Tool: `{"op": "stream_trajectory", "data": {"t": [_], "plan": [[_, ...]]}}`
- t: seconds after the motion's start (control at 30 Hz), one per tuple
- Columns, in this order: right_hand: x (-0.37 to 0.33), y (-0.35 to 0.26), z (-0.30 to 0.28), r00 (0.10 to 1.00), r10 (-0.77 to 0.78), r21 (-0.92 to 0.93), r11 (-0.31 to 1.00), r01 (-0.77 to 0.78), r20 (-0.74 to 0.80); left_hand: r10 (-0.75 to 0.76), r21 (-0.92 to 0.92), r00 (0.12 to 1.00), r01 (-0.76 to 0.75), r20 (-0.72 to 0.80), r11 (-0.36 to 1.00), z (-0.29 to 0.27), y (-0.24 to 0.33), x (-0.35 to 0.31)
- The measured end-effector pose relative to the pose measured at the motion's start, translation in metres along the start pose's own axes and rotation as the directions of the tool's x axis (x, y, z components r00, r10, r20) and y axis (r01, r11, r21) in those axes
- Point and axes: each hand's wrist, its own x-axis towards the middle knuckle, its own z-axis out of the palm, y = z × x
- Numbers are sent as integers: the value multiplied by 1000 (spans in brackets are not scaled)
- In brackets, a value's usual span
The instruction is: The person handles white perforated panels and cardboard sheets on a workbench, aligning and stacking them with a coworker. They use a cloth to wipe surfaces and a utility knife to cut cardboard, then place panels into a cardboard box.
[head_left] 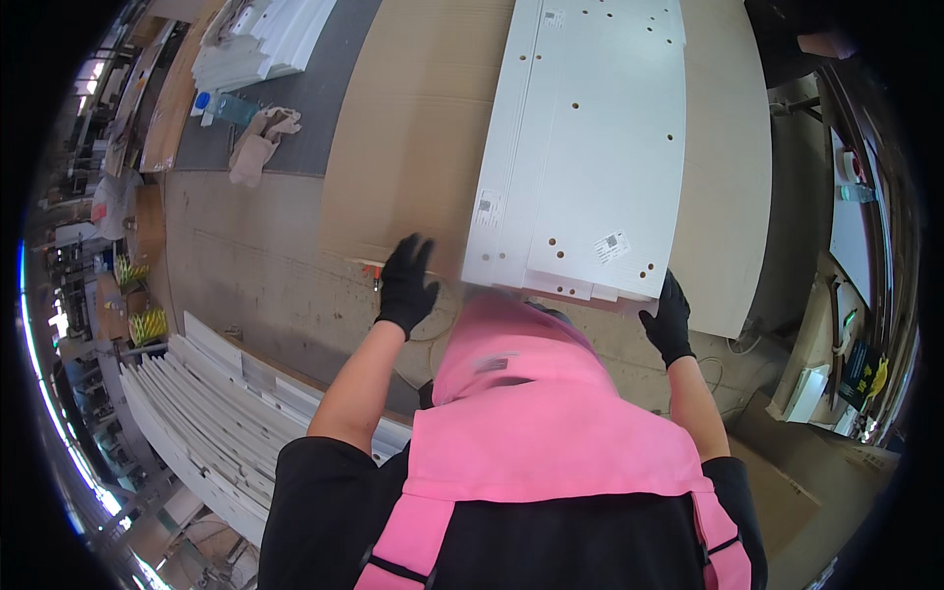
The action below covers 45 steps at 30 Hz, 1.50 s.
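Observation:
A stack of long white drilled panels (590,128) lies lengthwise in front of me, its near ends slightly uneven. Small labels are stuck on the top panel. Beneath it is a large brown cardboard sheet (413,128). My left hand (406,285), in a black glove, hovers near the cardboard's front edge, left of the stack, fingers apart and holding nothing. At the stack's near right corner, my right hand (671,320), also black-gloved, has its fingers stretched along the panel's side and its thumb apart. It appears to touch the corner without gripping it.
Many narrow white boards (216,413) are stacked at my lower left. Farther left, a grey surface holds white strips (261,39), a plastic bottle (226,106) and a crumpled beige cloth (261,143). Part of another person (787,39) shows at the far right.

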Motion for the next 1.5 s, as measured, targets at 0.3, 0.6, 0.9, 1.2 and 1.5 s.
{"op": "stream_trajectory", "data": {"t": [0.3,0.6,0.9,1.2,1.5], "plan": [[9,7,2,995,-58,-79,996,51,-87,92,-129,996,-89,18,988,25,44,57],[11,9,-3,998,-70,-143,987,69,0,6,-252,984,40,177,967,15,46,64],[10,10,11,998,39,-27,999,-40,-46,41,-141,952,3,304,990,18,37,78],[-7,5,56,809,390,869,-413,-273,440,-260,-761,740,648,621,26,44,31,51],[12,-13,34,775,334,765,-580,-280,537,-108,-710,791,469,602,-526,42,55,58]]}}
